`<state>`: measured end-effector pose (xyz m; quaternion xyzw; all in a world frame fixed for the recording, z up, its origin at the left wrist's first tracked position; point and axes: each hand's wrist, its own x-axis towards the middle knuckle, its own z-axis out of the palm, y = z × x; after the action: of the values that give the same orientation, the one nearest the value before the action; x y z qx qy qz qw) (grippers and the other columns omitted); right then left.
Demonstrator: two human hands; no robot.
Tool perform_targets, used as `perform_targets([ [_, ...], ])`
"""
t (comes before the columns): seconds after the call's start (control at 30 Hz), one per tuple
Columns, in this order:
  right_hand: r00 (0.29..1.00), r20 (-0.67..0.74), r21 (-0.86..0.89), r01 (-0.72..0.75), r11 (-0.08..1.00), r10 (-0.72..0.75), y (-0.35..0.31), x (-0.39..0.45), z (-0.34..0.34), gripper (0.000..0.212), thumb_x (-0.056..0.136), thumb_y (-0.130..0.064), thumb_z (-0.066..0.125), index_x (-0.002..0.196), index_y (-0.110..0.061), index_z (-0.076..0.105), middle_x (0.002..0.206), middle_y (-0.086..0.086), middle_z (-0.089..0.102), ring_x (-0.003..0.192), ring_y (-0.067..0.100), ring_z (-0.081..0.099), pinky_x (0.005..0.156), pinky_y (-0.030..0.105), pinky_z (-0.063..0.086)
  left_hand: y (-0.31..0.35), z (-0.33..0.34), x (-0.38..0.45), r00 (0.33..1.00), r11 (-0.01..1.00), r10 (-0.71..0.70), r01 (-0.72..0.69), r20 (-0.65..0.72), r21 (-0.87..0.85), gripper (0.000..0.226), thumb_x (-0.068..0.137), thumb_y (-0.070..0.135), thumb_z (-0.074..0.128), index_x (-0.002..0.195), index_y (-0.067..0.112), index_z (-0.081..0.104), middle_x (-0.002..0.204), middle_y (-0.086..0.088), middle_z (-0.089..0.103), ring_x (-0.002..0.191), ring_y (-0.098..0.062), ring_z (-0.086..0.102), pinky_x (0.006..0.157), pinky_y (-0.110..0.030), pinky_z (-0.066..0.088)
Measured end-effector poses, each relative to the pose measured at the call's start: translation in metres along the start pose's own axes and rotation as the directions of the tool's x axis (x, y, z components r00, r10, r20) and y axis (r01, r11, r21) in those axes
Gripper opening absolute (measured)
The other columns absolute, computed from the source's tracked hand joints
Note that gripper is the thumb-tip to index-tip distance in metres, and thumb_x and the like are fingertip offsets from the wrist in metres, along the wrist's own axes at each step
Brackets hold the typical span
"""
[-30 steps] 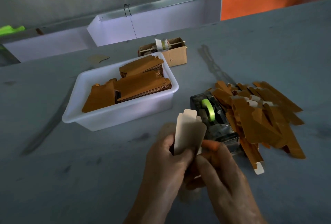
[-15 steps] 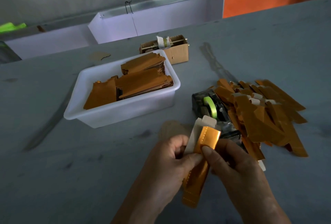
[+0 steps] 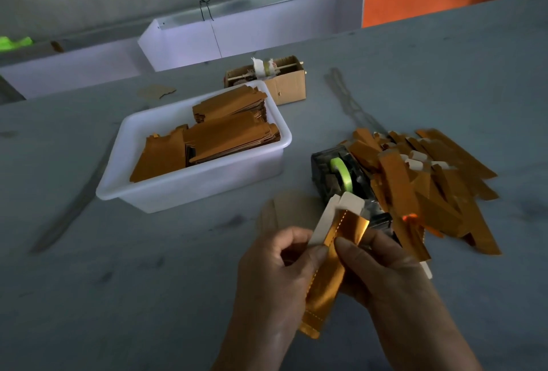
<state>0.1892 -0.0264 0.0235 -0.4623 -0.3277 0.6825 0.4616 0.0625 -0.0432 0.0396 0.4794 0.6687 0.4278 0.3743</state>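
Both hands hold one gold foil carton blank (image 3: 329, 270), half folded, its white inner flaps pointing up and away from me. My left hand (image 3: 275, 278) pinches its left edge between thumb and fingers. My right hand (image 3: 382, 276) grips its right side, thumb pressed on the gold face. Just beyond the blank stands a dark tape dispenser (image 3: 341, 175) with a green roll of tape. To the right of the dispenser lies a loose pile of folded gold cartons (image 3: 430, 187).
A white plastic tub (image 3: 189, 187) at centre left holds stacks of flat gold blanks (image 3: 225, 139). Behind it sits a small cardboard box (image 3: 284, 86) with rolls on a stick. White troughs (image 3: 246, 35) line the table's far edge. A brown card scrap (image 3: 155, 92) lies nearby.
The blank was turned from its white inner side to its gold face and one panel folded over. Both hands shifted slightly toward me while keeping their hold.
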Motion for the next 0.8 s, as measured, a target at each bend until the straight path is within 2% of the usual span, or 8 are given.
perform_targets([
  [0.13,1.000,-0.021,0.003,-0.011,1.000,0.012,-0.002,0.000,0.001,0.027,0.073,-0.019,0.061,0.096,-0.009,0.067,0.082,0.011,0.074,0.078,0.024,0.072,0.071,0.038,0.057,0.004,0.003,-0.002,0.983,0.988,0.129,-0.117,-0.128,0.104,0.017,0.081,0.027,0.073,0.079,0.043,0.069,0.087,0.014,0.063,0.082,-0.002,0.063,0.072,-0.019,0.053],
  [0.23,0.999,-0.046,-0.022,0.001,1.000,-0.002,-0.002,0.000,0.004,0.023,0.074,-0.019,0.062,0.095,-0.012,0.068,0.080,0.011,0.073,0.079,0.025,0.071,0.068,0.036,0.058,0.006,0.008,-0.007,0.954,0.937,0.268,-0.225,-0.136,0.268,0.016,0.084,0.028,0.070,0.099,0.032,0.074,0.084,0.014,0.054,0.082,-0.004,0.058,0.071,-0.014,0.047],
  [0.37,0.998,-0.064,-0.020,0.016,1.000,-0.017,-0.004,-0.002,0.007,0.011,0.084,-0.011,0.060,0.088,-0.014,0.070,0.076,0.010,0.073,0.072,0.022,0.071,0.059,0.028,0.058,0.007,0.014,-0.011,0.879,0.617,0.477,-0.354,0.023,0.703,0.033,0.062,0.010,0.085,0.094,0.012,0.078,0.069,-0.003,0.052,0.063,-0.023,0.059,0.051,-0.028,0.046],
  [0.43,0.998,-0.069,-0.034,0.007,0.999,-0.010,-0.005,-0.003,0.006,0.010,0.083,-0.013,0.061,0.087,-0.013,0.070,0.072,0.007,0.073,0.066,0.016,0.070,0.052,0.021,0.053,0.009,0.021,-0.015,0.859,0.455,0.507,-0.329,0.063,0.827,0.027,0.075,0.016,0.063,0.097,0.011,0.078,0.067,-0.005,0.058,0.058,-0.022,0.060,0.046,-0.025,0.044],
  [0.5,0.998,-0.069,-0.055,0.005,0.998,-0.009,-0.005,-0.004,0.006,0.011,0.082,-0.016,0.061,0.086,-0.013,0.070,0.069,0.004,0.072,0.061,0.011,0.069,0.048,0.015,0.049,0.009,0.026,-0.017,0.936,0.489,0.302,-0.313,0.179,0.814,0.042,0.090,0.021,0.037,0.096,0.016,0.078,0.067,0.003,0.061,0.057,-0.012,0.060,0.045,-0.021,0.040],
  [0.57,0.998,-0.063,-0.037,-0.011,0.999,0.008,-0.004,-0.005,0.005,0.012,0.078,-0.021,0.061,0.079,-0.018,0.073,0.070,0.003,0.072,0.065,0.012,0.070,0.047,0.015,0.049,0.011,0.031,-0.026,0.958,0.576,0.166,-0.288,0.235,0.765,0.034,0.085,0.029,0.045,0.088,0.023,0.079,0.067,0.009,0.062,0.056,-0.005,0.058,0.044,-0.013,0.026],
  [0.7,0.999,-0.043,-0.035,-0.012,0.999,0.011,-0.003,-0.008,0.006,0.026,0.060,-0.038,0.061,0.076,-0.020,0.071,0.074,-0.002,0.073,0.070,0.009,0.070,0.049,0.016,0.051,0.002,0.031,-0.027,0.913,0.480,0.386,-0.321,0.131,0.817,0.053,0.035,0.022,0.093,0.086,0.017,0.079,0.065,0.001,0.060,0.066,-0.013,0.056,0.032,-0.018,0.030],
  [0.8,0.999,-0.036,-0.004,-0.015,1.000,0.015,0.001,-0.005,0.007,0.023,0.059,-0.032,0.064,0.075,-0.016,0.070,0.073,0.005,0.072,0.069,0.017,0.070,0.057,0.026,0.055,-0.005,0.021,-0.026,0.885,0.624,0.464,-0.363,0.046,0.692,0.057,0.040,0.006,0.092,0.093,0.021,0.077,0.073,-0.001,0.058,0.074,-0.013,0.051,0.039,-0.023,0.046],
])
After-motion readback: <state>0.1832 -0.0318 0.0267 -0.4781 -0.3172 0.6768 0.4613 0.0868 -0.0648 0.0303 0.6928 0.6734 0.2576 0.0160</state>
